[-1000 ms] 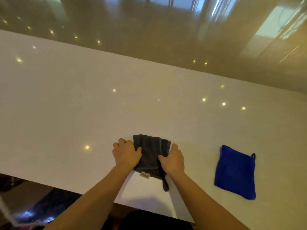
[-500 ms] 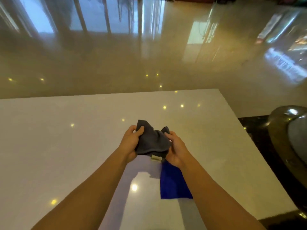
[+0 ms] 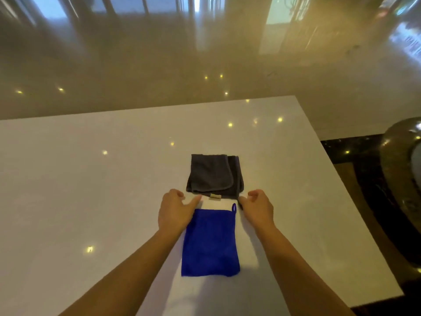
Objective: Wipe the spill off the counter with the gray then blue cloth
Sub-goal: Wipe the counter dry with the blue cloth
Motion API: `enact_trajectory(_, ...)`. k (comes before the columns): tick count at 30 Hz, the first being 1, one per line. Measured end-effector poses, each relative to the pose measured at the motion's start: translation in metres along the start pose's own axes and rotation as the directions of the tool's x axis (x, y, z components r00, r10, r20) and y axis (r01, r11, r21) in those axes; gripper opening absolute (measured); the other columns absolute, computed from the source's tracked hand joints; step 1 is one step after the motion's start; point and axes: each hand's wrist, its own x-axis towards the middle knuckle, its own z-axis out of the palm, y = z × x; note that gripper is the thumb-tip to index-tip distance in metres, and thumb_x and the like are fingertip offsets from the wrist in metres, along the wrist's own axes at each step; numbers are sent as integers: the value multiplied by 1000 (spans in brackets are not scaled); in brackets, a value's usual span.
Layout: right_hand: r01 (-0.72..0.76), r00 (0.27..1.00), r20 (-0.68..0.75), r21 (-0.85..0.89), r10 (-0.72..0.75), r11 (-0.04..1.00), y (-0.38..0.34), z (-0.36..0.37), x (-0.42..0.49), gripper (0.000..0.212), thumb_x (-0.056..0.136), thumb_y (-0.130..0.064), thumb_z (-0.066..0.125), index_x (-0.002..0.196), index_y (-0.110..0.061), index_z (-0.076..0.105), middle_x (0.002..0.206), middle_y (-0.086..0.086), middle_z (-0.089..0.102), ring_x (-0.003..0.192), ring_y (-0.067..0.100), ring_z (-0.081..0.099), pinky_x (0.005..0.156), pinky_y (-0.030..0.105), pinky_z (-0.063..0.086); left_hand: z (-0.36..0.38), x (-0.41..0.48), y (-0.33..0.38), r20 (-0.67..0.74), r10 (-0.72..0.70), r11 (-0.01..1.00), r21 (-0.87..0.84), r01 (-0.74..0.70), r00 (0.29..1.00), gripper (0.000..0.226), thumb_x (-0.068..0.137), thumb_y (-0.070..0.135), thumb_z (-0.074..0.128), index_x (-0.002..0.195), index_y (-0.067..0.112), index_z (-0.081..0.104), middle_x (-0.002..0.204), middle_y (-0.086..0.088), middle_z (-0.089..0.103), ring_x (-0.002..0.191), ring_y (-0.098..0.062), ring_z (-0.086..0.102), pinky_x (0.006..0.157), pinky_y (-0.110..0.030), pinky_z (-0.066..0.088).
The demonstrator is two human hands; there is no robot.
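Note:
A folded gray cloth [image 3: 214,175] lies flat on the white counter [image 3: 91,190], its small tan label at the near edge. Just nearer to me lies a folded blue cloth [image 3: 210,242] with a loop at its far right corner. My left hand [image 3: 175,209] rests beside the blue cloth's far left corner, fingers apart and pointing toward the gray cloth's near edge. My right hand [image 3: 257,207] hovers at the gray cloth's near right corner with fingers loosely curled, holding nothing. I see no spill on the counter.
The counter's right edge [image 3: 337,201] runs diagonally close to the cloths. Beyond it sits a dark rounded metallic object [image 3: 403,179] on a dark surface. A glossy tan floor [image 3: 205,53] lies past the far edge.
Both hands held the gray cloth bunched up above the blue one; now it lies folded on the counter beyond the blue cloth, and both hands have let go.

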Motion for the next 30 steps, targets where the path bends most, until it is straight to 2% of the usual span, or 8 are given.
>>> enact_trajectory(4,149,959,274,-266,-74,952,38,22,-47,32,92,-31,72,114,-14,56,99,-3,58,79,9,57,58,14,39,21,-55,-24,171,-10,920,389,-59,985,47,79,56,67,105,18,60,112,-5,57,105,-25,55,82,-31,48)
enact_trajectory(10,250,872,444,-40,-207,967,4,37,-86,9,97,-8,59,104,-12,56,96,6,68,92,28,67,81,39,59,-27,-76,-28,222,57,922,-387,35,973,30,89,12,64,118,17,60,115,-3,69,104,-21,65,93,-35,54)
enact_trajectory(15,-17,729,677,172,-105,985,-58,91,-126,18,98,-16,65,114,-22,59,112,5,73,92,22,75,65,33,63,-118,-74,-95,-48,-71,838,-545,34,996,26,91,30,66,115,25,58,114,3,70,100,-16,67,89,-38,57)
enact_trajectory(18,212,760,607,108,-234,971,-78,148,-139,28,97,-12,65,122,-20,55,124,9,68,98,23,71,72,34,60,-151,-54,-134,-89,-157,824,-560,81,984,39,90,37,65,124,23,54,124,2,66,109,-24,65,92,-41,56)
enact_trajectory(21,659,725,450,-234,-521,715,-77,197,-158,53,96,-23,64,144,-17,45,147,9,49,128,26,53,99,31,48,-180,-47,-198,-309,-315,928,-300,222,897,60,90,42,63,140,17,44,143,-6,51,128,-27,52,101,-40,46)
enact_trajectory(26,963,123,914,-203,-386,-174,-42,262,-152,81,93,-73,27,162,-34,11,172,1,2,158,31,-4,126,57,-1,-202,-78,-333,-519,-437,814,120,568,735,78,94,63,28,157,18,17,166,-20,10,152,-41,10,121,-53,17)
enact_trajectory(28,928,11,918,-157,-396,-339,-52,278,-127,83,92,-77,26,162,-36,9,172,0,1,158,31,-3,125,59,-3,-195,-92,-356,-508,-407,794,214,569,759,81,92,71,14,158,27,0,168,-17,-3,154,-38,-3,123,-53,4)
enact_trajectory(30,914,61,867,-247,-495,-320,-80,311,-101,84,91,-78,25,162,-35,13,172,1,9,157,32,5,125,59,1,-186,-89,-367,-541,-380,808,200,553,750,79,91,73,12,157,33,-4,168,-13,-4,155,-34,-6,123,-51,1)
